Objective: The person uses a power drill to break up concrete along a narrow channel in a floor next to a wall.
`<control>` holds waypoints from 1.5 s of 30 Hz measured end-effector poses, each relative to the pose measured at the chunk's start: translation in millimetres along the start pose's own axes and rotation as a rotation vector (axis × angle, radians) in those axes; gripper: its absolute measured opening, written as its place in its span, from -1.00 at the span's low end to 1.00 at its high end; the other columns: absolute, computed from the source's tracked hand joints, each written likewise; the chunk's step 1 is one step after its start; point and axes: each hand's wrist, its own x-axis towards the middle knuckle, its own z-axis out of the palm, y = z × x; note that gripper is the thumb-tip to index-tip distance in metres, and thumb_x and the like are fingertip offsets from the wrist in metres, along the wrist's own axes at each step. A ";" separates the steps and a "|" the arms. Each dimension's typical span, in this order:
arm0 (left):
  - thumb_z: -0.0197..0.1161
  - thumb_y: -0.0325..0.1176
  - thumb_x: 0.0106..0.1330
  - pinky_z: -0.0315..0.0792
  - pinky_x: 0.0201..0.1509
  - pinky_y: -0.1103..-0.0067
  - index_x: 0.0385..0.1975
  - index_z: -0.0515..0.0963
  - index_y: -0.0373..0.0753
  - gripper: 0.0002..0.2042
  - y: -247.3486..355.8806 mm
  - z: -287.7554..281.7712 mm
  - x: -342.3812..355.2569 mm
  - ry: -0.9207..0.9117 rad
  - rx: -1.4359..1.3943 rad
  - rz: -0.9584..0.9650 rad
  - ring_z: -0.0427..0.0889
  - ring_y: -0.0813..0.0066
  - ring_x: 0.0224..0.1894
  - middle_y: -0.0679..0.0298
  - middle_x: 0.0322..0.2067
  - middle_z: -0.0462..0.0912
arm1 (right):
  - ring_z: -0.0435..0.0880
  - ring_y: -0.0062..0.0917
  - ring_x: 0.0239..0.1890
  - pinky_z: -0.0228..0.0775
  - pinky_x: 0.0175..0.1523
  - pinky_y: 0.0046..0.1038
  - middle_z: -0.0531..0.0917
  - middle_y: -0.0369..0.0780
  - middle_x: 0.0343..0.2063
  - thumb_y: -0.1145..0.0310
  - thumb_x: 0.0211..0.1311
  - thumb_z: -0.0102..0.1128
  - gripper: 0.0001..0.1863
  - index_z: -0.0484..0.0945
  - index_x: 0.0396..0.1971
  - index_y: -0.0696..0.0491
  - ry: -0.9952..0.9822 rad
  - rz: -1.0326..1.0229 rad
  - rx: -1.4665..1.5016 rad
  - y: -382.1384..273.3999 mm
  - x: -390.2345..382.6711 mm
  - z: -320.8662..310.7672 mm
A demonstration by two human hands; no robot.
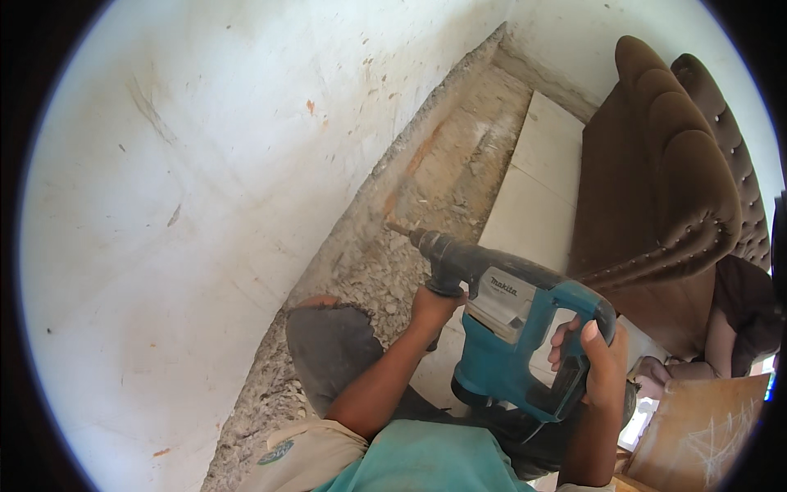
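Observation:
A teal and black rotary hammer [494, 361] lies across my front, its nose pointing up and left toward the wall base. The slim bit [399, 229] at its nose ends over the broken strip of floor; whether the tip touches cannot be told. My left hand [434, 310] is closed round the side handle behind the nose. At the rear D-shaped handle, my right hand [605, 357] wraps its fingers through the grip, thumb on the upper side. The trigger is hidden by the fingers.
Rubble [373, 283] runs along the foot of the white wall [205, 205]. Pale floor tiles [537, 176] border this strip. On the right stand a brown tufted sofa [623, 197], a partly visible person [721, 336] and a scratched wooden board [701, 430]. My bent knee [328, 348] is beside the wall.

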 end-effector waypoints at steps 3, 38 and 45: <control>0.56 -0.19 -0.06 0.50 -0.25 0.40 -0.42 0.66 -0.33 -0.66 13.9 -8.9 -12.6 0.039 -0.002 0.025 0.72 0.29 -0.34 0.12 -0.45 0.72 | 0.64 -0.47 -0.51 0.53 -0.44 -0.47 0.62 -0.10 -0.48 -0.09 0.10 0.36 -0.40 0.47 -0.27 0.22 -0.035 -0.008 0.006 -9.5 3.0 3.9; 0.26 -0.22 0.33 0.44 -0.34 0.43 -0.16 0.57 -0.45 -0.66 -0.8 0.0 85.9 0.134 -0.849 -0.125 0.65 0.34 -0.36 0.13 -0.31 0.66 | 0.55 -0.62 -0.55 0.41 -0.41 -0.55 0.56 -0.27 -0.56 0.01 0.19 0.29 -0.55 0.55 -0.33 0.18 -0.278 -0.031 -0.353 -60.5 102.6 86.8; 0.27 -0.23 0.26 0.36 -0.47 0.42 -0.31 0.58 -0.43 -0.70 -12.8 -1.0 78.2 0.084 -0.268 -0.131 0.57 0.39 -0.52 0.16 -0.48 0.61 | 0.57 -0.59 -0.55 0.44 -0.41 -0.53 0.58 -0.26 -0.54 0.00 0.21 0.28 -0.54 0.57 -0.34 0.19 -0.099 0.064 -0.157 -15.8 90.9 41.1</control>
